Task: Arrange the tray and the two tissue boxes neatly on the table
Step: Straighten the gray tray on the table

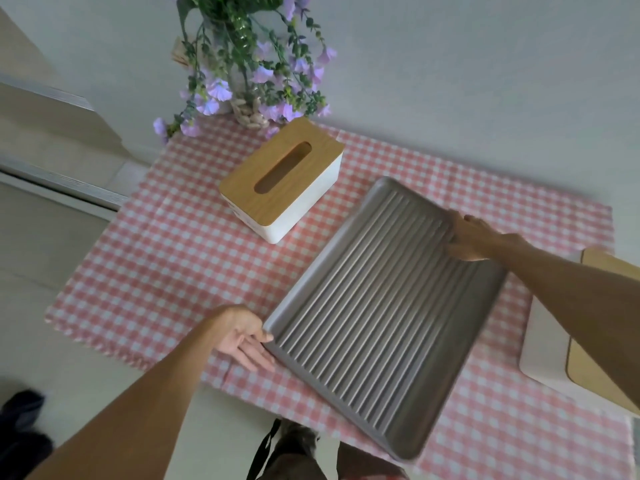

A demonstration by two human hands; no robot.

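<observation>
Hands work at two opposite corners of a grey ribbed tray, which lies at a slant on a worktop covered by a pink checked cloth. The left hand is at the tray's near left corner, palm up; its fingers are spread apart and run along or slightly under the rim, with the thumb touching the corner. The right hand rests on the far right corner. Its fingers curl over the rim there, though whether they grip it tightly cannot be told, since the hand is slightly blurred.

One tissue box, white with a wooden lid, stands just beyond the tray's upper left side, near it but apart, and also sits at an angle. The second tissue box lies at the right edge of the view, partly hidden behind the right forearm and near the tray's right side. A vase of purple flowers stands at the back of the cloth.

The step in hand appears to be straightening the tray, and neither box looks placed yet. The next move likely calls for both hands turning the tray together until its sides run parallel with the cloth's checks, then lining up each box beside it.
</observation>
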